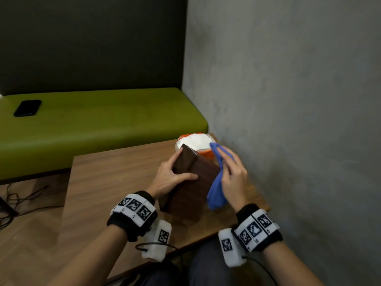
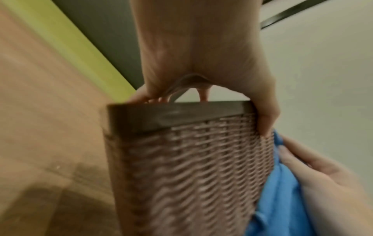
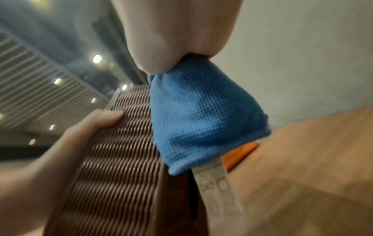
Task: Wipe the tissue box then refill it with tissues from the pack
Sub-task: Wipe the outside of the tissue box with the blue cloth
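Head view: 1 tissue box [image 1: 191,182], L hand [image 1: 172,178] fingers gripping; R hand [image 1: 233,178] clutching 1 cloth [image 1: 216,193].

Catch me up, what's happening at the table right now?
A person is wiping a brown woven tissue box tilted up on the wooden table. The left hand grips the box's upper end, while the right hand holds a blue cloth against the box's right side. The orange-and-white tissue pack sits just behind the box. Refilling hasn't begun. A black phone lies on the green bench.
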Tool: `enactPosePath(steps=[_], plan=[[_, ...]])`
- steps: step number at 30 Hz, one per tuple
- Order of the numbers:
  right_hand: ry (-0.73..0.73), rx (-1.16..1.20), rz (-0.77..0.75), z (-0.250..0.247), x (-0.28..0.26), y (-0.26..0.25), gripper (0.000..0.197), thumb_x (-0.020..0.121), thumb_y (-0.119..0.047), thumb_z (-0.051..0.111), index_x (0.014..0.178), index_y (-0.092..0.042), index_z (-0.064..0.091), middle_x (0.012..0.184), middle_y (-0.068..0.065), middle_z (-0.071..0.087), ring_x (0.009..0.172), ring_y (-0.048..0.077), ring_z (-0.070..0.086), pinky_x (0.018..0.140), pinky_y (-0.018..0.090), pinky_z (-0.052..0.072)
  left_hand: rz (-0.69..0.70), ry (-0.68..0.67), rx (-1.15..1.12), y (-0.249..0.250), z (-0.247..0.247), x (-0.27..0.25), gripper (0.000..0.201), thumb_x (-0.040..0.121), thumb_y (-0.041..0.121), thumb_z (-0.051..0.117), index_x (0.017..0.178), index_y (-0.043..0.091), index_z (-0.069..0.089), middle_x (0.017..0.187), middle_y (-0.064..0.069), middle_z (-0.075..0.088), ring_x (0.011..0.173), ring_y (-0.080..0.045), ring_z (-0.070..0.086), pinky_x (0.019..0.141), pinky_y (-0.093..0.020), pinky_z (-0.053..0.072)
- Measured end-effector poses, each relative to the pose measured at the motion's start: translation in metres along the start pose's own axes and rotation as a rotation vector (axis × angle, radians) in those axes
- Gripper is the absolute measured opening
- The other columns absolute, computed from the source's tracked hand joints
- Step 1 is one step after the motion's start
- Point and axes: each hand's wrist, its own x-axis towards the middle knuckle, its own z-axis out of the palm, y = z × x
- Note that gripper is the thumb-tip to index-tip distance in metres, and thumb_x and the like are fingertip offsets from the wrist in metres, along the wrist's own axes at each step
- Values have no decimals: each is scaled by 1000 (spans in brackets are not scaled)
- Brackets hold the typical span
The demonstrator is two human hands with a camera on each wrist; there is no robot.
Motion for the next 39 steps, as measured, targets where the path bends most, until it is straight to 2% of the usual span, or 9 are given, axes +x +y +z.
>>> enactPosePath(steps=[3, 6, 10, 13, 18, 23, 28, 33, 39], plan=[[153, 13, 135, 2, 6, 9, 36, 86, 3, 40, 116, 5, 60, 119, 11, 59, 112, 15, 51, 98, 0, 30, -107, -78, -469, 4, -11, -4, 76, 63, 43, 72, 133, 29, 47, 114, 0, 67, 105, -20, 64, 93, -42, 52], [5, 58, 139, 12, -4, 7, 37, 87, 1, 41, 119, 2, 60, 124, 10, 57, 117, 15, 50, 101, 2, 29, -206, -173, -694, 7, -12, -7, 35, 89, 37, 52, 112, 13, 63, 101, -5, 74, 87, -17, 72, 82, -33, 57], [-102, 60, 86, 24, -11, -11, 41, 86, 5, 40, 120, -3, 61, 128, 12, 58, 119, 17, 52, 102, 4, 29, -134, 220, -441, -10, 3, 6, 29, 92, 35, 51, 105, 13, 65, 121, -16, 64, 109, -29, 62, 100, -49, 47], [-201, 25, 64, 39, -22, -24, 47, 84, 13, 41, 126, -4, 57, 134, 14, 52, 123, 11, 44, 105, 3, 23, -98, 298, -263, -18, 12, 4, 48, 95, 33, 48, 139, 16, 42, 147, -6, 43, 136, -22, 40, 116, -39, 29], [-229, 23, 107, 47, -23, -22, 43, 87, 14, 43, 126, -1, 56, 134, 16, 51, 123, 18, 45, 105, 8, 23, -155, 110, -175, -17, 12, 1, 106, 70, 48, 73, 151, 17, 12, 146, -4, 39, 132, -21, 42, 106, -30, 36], [-450, 30, -5, 41, -37, -25, 51, 83, 9, 39, 130, -6, 53, 139, 13, 48, 129, 19, 41, 109, 16, 23, -229, 207, -275, -25, 1, 9, 123, 43, 56, 70, 149, 19, 19, 143, -8, 46, 126, -24, 50, 108, -40, 40], [-559, -106, -368, 24, -67, -3, 62, 74, 15, 41, 130, -13, 47, 134, 11, 54, 122, 27, 46, 109, 30, 29, -302, 191, -409, -44, -9, 11, 112, 43, 47, 73, 144, 26, 33, 132, -10, 57, 108, -28, 62, 99, -45, 49], [-403, -158, -185, 26, -51, 17, 68, 69, 25, 46, 129, -6, 51, 136, 13, 51, 126, 29, 43, 113, 23, 24, -189, 102, -461, -32, -13, -1, 120, 38, 39, 72, 148, 25, 25, 131, -8, 52, 107, -25, 60, 91, -37, 49], [-298, -219, -52, 62, -2, -12, 62, 69, 18, 44, 127, -3, 54, 135, 18, 52, 126, 36, 45, 109, 39, 31, -111, 82, -449, -30, 2, -7, 97, 63, 17, 67, 149, 22, 22, 141, -11, 46, 114, -21, 54, 99, -35, 44]])
